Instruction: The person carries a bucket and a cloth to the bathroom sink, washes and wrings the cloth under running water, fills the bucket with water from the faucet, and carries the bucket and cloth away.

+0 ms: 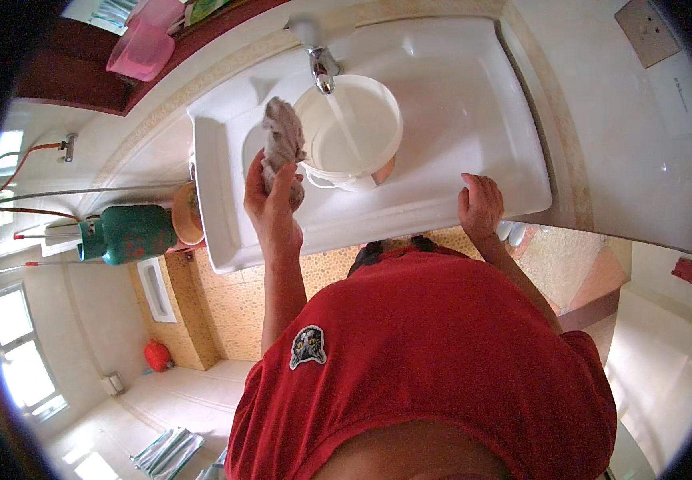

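My left hand (270, 200) is closed around a wrinkled grey cloth (283, 134), holding it up beside the left rim of a white bucket (355, 183). The bucket stands in a white sink (462, 104) under a chrome tap (323, 70). A stream of water (343, 126) runs from the tap into the bucket. At the sink's front edge, toward the right, my right hand (482, 206) has its fingers curled in, with nothing visible in them.
Left of the sink stands a green gas cylinder (134, 234) next to an orange basin (188, 214). A pink plastic container (142, 54) sits on a dark red ledge at the upper left. Pebble-patterned floor (226, 300) shows below the sink.
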`<action>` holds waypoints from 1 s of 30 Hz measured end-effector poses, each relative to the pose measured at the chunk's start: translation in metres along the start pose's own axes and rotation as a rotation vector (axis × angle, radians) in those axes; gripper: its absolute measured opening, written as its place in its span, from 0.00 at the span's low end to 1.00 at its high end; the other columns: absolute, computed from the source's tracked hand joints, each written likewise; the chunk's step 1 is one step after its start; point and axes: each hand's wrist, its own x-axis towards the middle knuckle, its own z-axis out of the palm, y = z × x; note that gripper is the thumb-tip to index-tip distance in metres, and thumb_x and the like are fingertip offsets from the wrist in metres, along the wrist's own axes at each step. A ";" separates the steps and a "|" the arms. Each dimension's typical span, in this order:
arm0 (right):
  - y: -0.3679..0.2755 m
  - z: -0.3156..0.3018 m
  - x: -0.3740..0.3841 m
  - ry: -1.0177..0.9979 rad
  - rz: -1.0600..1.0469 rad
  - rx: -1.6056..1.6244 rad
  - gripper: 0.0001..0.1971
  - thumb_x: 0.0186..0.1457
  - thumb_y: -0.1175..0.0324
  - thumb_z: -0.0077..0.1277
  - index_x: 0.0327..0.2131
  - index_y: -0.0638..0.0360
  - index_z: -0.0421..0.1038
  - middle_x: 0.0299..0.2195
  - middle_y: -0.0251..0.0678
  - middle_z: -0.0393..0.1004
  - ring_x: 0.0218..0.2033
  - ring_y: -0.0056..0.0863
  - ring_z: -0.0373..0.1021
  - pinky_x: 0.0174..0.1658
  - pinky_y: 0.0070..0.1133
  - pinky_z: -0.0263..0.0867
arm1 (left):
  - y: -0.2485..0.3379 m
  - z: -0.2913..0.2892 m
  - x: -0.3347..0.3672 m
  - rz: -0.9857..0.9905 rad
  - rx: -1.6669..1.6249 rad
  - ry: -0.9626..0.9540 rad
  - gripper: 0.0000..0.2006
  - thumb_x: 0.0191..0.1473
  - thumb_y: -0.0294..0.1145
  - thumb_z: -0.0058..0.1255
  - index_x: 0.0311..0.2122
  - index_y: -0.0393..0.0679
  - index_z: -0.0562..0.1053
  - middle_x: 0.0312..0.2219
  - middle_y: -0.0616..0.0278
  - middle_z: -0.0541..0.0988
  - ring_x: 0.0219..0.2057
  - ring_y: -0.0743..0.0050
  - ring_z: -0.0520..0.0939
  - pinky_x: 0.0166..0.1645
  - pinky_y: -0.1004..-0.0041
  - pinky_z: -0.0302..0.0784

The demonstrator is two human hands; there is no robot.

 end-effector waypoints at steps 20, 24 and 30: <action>0.002 0.010 -0.002 -0.019 0.034 -0.016 0.09 0.39 0.74 0.51 0.30 0.54 0.71 0.27 0.36 0.73 0.33 0.36 0.69 0.36 0.30 0.67 | -0.082 0.040 0.055 0.414 0.733 -0.176 0.17 0.39 0.30 0.58 0.39 0.42 0.75 0.31 0.50 0.76 0.32 0.53 0.79 0.38 0.64 0.74; -0.001 0.011 0.000 -0.023 0.042 0.021 0.08 0.40 0.75 0.50 0.29 0.56 0.72 0.27 0.36 0.73 0.33 0.36 0.70 0.37 0.30 0.67 | -0.082 0.038 0.064 0.446 0.765 -0.165 0.15 0.40 0.28 0.58 0.37 0.42 0.75 0.34 0.52 0.76 0.38 0.54 0.76 0.45 0.63 0.71; 0.013 0.019 -0.014 -0.043 0.160 -0.040 0.10 0.40 0.69 0.48 0.30 0.53 0.75 0.30 0.38 0.74 0.34 0.36 0.69 0.37 0.33 0.66 | -0.098 0.035 0.096 0.686 0.792 -0.160 0.12 0.42 0.25 0.56 0.36 0.44 0.75 0.38 0.57 0.76 0.43 0.57 0.73 0.49 0.64 0.67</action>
